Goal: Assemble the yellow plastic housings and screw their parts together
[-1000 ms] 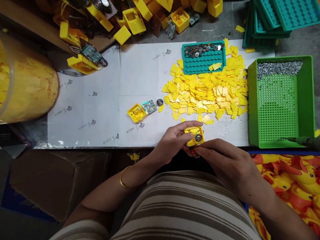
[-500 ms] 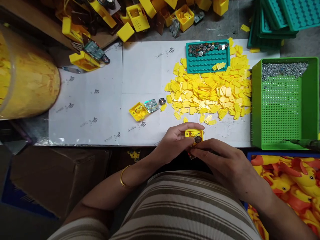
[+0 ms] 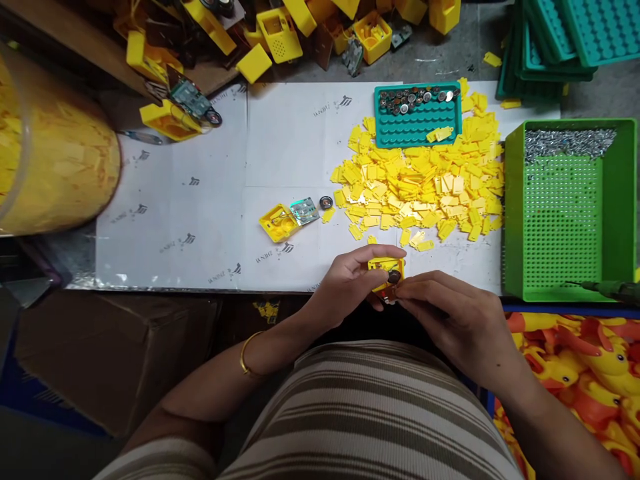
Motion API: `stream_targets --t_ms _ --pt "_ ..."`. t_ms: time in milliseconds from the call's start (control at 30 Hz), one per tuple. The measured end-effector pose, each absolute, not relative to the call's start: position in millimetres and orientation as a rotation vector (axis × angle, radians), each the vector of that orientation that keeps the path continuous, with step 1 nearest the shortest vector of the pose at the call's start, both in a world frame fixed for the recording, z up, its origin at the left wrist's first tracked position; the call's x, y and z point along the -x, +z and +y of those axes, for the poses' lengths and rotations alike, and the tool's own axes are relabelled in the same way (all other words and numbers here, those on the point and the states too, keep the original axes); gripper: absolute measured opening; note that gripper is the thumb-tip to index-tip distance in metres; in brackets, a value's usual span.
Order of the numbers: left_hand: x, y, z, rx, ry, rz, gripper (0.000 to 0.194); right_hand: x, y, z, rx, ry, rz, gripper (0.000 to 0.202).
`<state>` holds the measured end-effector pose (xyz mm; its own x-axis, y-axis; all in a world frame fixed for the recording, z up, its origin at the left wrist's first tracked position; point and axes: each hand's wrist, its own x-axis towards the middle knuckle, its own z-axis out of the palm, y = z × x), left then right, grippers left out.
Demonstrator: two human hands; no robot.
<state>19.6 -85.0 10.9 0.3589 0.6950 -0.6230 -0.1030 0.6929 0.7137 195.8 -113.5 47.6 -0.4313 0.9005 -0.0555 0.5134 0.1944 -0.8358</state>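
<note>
Yellow plastic forms a small open case [image 3: 385, 265], held over the near edge of a white-covered table [image 3: 205, 220], in front of a striped shirt [image 3: 380, 407]. The left hand [image 3: 349, 285] pinches it between thumb and fingers; a round dark disc [image 3: 395, 276] sits at its right side. The right hand [image 3: 457, 313] has its fingertips drawn close at a small reddish-brown part [image 3: 390, 294] by the case's lower edge — whether that grip pinches the part cannot be told. Beyond the hands spreads a heap of flat yellow pieces [image 3: 415, 187], with a teal tray [image 3: 410, 123] at its far side — a green basket [image 3: 620, 213] stands to the right.
</note>
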Motion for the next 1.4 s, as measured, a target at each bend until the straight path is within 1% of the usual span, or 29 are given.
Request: stream_targets --t_ms 133,467,667,867,1033,1200,1400 --pt "-19.7 10.0 -85.3 -0.643 0.562 1.065 0.038 -194.9 47.7 -113.9 1.330 1.133 -2.026 0.015" --pt "-17.9 9.9 -83.5 -0.593 0.526 1.067 0.029 -193.0 46.0 -113.2 1.317 1.143 -2.044 0.017" --pt "-18.2 3.8 -86.5 -0.666 0.545 1.081 0.029 -192.4 45.9 -113.3 1.314 1.142 -2.054 0.016" --pt "-18.5 4.8 -86.0 -0.620 0.572 1.081 0.030 -191.6 46.7 -113.6 1.249 1.163 -2.011 0.018" --pt "-17.0 7.9 -86.3 -0.608 0.561 1.036 0.034 -191.7 47.2 -112.5 1.232 1.121 -1.996 0.018" --pt "-16.7 7.6 -88.0 -0.628 0.542 1.010 0.041 -192.0 48.0 -112.6 1.212 1.133 -1.994 0.022" --pt "-16.0 8.0 -88.1 -0.592 0.542 0.970 0.036 -192.1 46.6 -114.8 1.274 1.108 -1.982 0.023"
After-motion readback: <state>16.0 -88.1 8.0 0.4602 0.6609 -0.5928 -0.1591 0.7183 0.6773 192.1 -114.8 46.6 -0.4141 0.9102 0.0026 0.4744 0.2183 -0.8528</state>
